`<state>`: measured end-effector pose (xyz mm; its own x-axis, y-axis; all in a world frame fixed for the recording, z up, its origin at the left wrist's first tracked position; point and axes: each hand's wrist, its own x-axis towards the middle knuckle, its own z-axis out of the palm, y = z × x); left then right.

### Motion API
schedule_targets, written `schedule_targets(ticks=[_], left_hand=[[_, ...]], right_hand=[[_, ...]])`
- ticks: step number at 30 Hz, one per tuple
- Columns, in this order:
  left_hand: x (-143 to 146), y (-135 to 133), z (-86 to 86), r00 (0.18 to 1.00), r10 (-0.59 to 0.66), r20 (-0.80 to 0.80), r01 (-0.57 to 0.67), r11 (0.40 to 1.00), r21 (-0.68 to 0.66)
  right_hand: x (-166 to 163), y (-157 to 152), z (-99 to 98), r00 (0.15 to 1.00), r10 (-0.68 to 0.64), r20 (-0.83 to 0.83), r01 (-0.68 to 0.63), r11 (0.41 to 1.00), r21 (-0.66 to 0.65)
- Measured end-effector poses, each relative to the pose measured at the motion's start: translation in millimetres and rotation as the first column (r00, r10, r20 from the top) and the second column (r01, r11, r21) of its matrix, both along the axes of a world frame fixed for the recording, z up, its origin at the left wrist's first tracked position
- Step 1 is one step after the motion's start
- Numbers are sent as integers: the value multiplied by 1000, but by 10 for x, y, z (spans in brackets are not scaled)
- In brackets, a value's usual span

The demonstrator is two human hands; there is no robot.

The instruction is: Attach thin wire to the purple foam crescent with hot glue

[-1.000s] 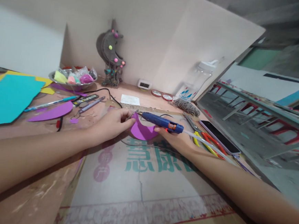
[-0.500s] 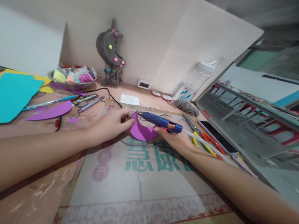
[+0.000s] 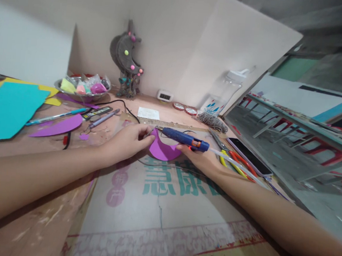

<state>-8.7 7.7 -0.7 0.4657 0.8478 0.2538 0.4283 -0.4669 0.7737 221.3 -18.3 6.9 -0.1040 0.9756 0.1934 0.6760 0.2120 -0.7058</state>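
Between my hands is a purple crescent-shaped sheet [image 3: 165, 151], above the printed cardboard [image 3: 127, 227]. My left hand [image 3: 136, 139] pinches its left tip between thumb and fingers. A blue hot glue gun [image 3: 184, 139] lies across the top of the crescent, its nozzle against or very near that same left tip, close to my left fingertips. My right hand [image 3: 200, 156] is closed around the glue gun, mostly hidden under it, with its thumb at the crescent's right tip. A clear glue stick [image 3: 228, 157] runs out of the gun's back end.
Scissors [image 3: 217, 141], pliers [image 3: 242, 165] and a phone [image 3: 248, 156] lie at the right. Grey yarn [image 3: 213, 122] and a water bottle [image 3: 222, 92] are behind them. At left are turquoise sheets [image 3: 12, 111], pens [image 3: 59, 116] and a metal bowl [image 3: 84, 96]. A decorated grey moon [image 3: 122, 55] stands at the back.
Almost nothing differs. Both hands, the glue gun and the purple crescent keep the same positions; the view has shifted very slightly.
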Motion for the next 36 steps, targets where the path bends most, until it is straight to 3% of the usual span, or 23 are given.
schedule_targets(ticks=[36], left_hand=[[0,-18,0,1000,11,-19,-11,1000,-10]], right_hand=[[-4,8,10,999,42,-14,-42,999,33]])
